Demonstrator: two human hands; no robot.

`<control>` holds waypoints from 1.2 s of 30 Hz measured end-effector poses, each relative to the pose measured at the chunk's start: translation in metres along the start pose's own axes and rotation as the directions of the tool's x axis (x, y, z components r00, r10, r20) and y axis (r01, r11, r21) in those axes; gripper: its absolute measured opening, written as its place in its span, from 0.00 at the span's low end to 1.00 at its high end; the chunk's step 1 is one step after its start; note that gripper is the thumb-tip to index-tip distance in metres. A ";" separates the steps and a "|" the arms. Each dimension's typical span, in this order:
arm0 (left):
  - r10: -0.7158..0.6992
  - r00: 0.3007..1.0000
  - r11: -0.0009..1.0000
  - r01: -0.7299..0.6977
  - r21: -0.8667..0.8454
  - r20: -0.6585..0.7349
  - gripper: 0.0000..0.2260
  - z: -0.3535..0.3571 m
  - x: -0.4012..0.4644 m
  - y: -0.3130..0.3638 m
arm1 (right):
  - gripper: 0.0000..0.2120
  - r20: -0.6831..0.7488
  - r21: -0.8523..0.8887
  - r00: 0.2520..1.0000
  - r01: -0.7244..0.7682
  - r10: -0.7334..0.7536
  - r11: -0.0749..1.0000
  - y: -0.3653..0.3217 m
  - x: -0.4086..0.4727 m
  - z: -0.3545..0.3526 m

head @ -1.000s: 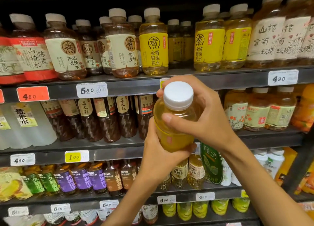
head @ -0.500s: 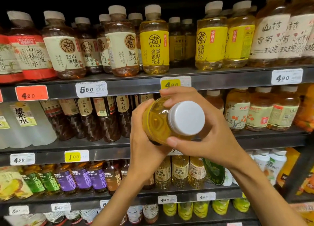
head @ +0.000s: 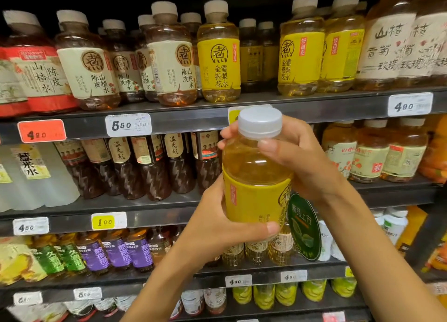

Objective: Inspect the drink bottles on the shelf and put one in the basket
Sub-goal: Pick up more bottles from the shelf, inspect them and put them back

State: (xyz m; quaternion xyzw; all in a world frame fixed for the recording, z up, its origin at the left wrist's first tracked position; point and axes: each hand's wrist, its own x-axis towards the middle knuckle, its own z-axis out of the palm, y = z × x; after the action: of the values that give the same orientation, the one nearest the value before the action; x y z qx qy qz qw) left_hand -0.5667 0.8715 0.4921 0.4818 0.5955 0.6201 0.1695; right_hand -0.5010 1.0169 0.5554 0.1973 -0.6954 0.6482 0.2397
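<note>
Change: the yellow-label bottle [head: 256, 176], tipped with its cap toward the viewer half a second ago, now stands upright again, its white cap [head: 260, 122] on top.
Left hand [head: 217, 225]: wraps the lower label of the bottle, thumb across the front.
Right hand [head: 302, 159]: clasps the bottle's clear shoulder just below the cap, fingers behind, thumb in front.
Bottle position: held in front of the shelf edge [head: 193, 120], at the level of the second shelf, not resting on any shelf.
Hidden: the yellow price tag [head: 233, 114] behind the cap shows only its left corner; the bottle's label print is turned aside and partly covered by the round green sign [head: 303, 232].
Hard to read: lower price tags are blurred; the basket is not in view.
Count, top shelf: three yellow-label bottles in the front row, one left of the held bottle's cap [head: 219, 53], two right of it.
Count, hands: two, both on one bottle.
</note>
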 end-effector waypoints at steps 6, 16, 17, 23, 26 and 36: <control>0.054 0.989 0.998 -0.047 0.051 -0.141 0.37 0.008 -0.002 0.004 | 0.11 -0.261 0.177 0.961 -0.045 0.091 0.983 -0.005 0.006 0.005; -0.099 0.977 0.995 0.094 -0.038 -0.187 0.26 0.011 -0.006 0.010 | 0.15 -0.270 0.117 0.931 -0.223 0.248 0.968 -0.015 0.013 0.001; -0.112 0.982 0.991 0.099 -0.091 -0.152 0.25 0.009 -0.007 0.012 | 0.16 -0.247 0.141 0.935 -0.225 0.254 0.964 -0.016 0.015 -0.002; -0.184 0.983 0.905 0.173 -0.388 0.008 0.42 0.010 -0.015 0.012 | 0.21 -0.053 0.461 0.954 -0.239 0.295 0.855 -0.012 0.026 0.000; -0.144 0.989 0.914 0.144 -0.380 0.029 0.38 0.013 -0.016 0.011 | 0.16 -0.074 0.478 0.963 -0.192 0.257 0.857 -0.011 0.027 0.001; -0.043 0.984 0.996 0.030 -0.078 -0.175 0.28 0.017 -0.004 0.018 | 0.12 -0.391 0.075 0.910 -0.120 0.140 0.990 -0.022 0.026 0.006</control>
State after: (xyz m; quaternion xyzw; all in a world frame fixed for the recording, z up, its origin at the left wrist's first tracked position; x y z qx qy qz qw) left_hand -0.5451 0.8739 0.5039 0.4072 0.5931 0.6791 0.1456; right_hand -0.5095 1.0100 0.5880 0.0214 -0.6281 0.7059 0.3266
